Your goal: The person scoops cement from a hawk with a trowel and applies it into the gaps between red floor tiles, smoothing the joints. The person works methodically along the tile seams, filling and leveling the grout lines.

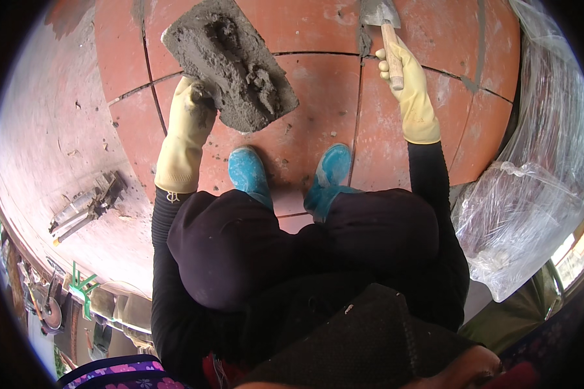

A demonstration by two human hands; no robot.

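Note:
My left hand [187,133], in a cream rubber glove, is closed on the near left edge of a rectangular board [170,37]. A thick, lumpy heap of wet grey mortar [230,68] covers most of that board. On the right, my right hand [414,91], gloved alike, grips the light wooden handle of a trowel [392,55]. Its metal blade points away from me and is cut off by the top edge of the view. The blade is over the tiles beside a joint with grey mortar; whether it touches them I cannot tell.
Large red-brown floor tiles [318,84] with dark and mortared joints lie under my teal boots [248,170]. Clear plastic sheeting [519,214] is heaped along the right. A metal hand tool [87,204] rests on the dusty pale floor to the left. Mortar crumbs are scattered about.

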